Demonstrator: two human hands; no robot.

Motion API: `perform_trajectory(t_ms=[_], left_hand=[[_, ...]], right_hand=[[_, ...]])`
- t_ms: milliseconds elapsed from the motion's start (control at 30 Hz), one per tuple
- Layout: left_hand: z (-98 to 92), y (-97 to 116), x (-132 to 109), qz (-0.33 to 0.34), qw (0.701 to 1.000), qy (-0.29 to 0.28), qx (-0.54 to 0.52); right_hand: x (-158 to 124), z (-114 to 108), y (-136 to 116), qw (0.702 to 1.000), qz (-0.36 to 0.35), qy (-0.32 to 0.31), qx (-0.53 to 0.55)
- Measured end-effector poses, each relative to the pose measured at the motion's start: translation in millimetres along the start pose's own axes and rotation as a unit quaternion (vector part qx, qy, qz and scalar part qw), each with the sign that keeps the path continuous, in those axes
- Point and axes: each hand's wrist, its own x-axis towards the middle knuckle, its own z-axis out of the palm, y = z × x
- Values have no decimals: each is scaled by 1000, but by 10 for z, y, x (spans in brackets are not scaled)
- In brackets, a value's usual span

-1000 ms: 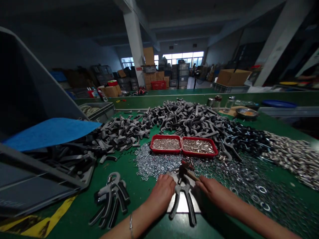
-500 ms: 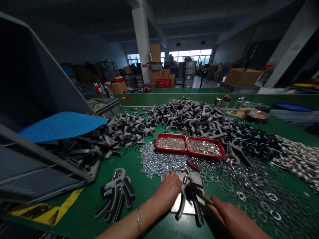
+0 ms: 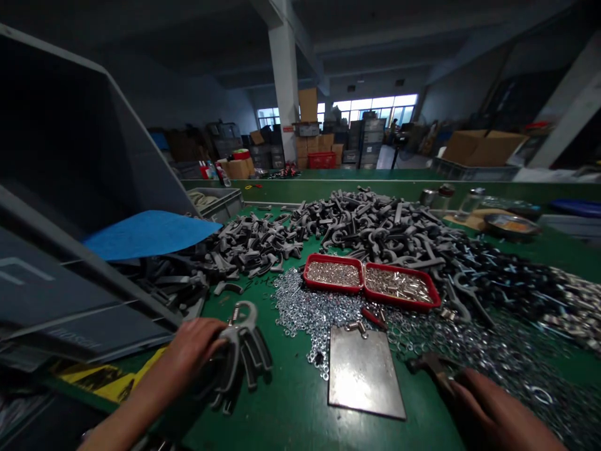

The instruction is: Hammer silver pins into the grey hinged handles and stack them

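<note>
My left hand is at the left, its fingers closed on a grey-and-black clamp handle at a small stack of such tools. In my right hand, at the lower right, is a hammer, its head over the green table beside scattered rings. Between the hands lies a bare square metal plate. Small springs rest at its back edge, with red-handled pliers just behind.
Two red trays of small metal parts stand behind the plate, amid loose washers. A large pile of grey clamp parts lies farther back. A grey crate with a blue sheet stands at the left.
My left hand has moved left from the plate to the stack. The clamp on the plate is no longer there. My right hand has moved the hammer right, off the plate. The view has shifted.
</note>
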Motion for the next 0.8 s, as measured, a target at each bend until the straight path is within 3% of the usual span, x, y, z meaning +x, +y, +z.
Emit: perform_trajectory(t_ms=[100,167,233,300,367,433,500,567,633,800], left_hand=[[46,-570,-163,-37,999,-6,0],[100,-607,-184,-40,999,25,6],[141,-337,-170,-32,995,94,17],[232,154,-152,-7,989,145,0],[443,715,-128,38,990,122,-61],[766,1198,-81,75,992,31,-92],[1109,1514,-4,35,996,-21,-77],[1353,1660,87,5,997,-48,-67],[1443,1693,163,-1,995,-69,-68],[1320,1663,191,-10,995,-72,-69]], right_hand=[[306,-13,-105,997,-75,-16,14],[519,-1,-120,995,-100,26,-4],[689,-22,-42,993,-94,65,-29],[795,-99,89,992,-76,89,-48],[843,-214,207,990,-56,111,-68],[869,-321,268,987,-47,124,-91],[915,-379,268,984,-58,120,-115],[1008,-381,235,981,-81,109,-138],[1140,-355,199,977,-103,99,-159],[1392,-319,187,969,-161,63,-174]])
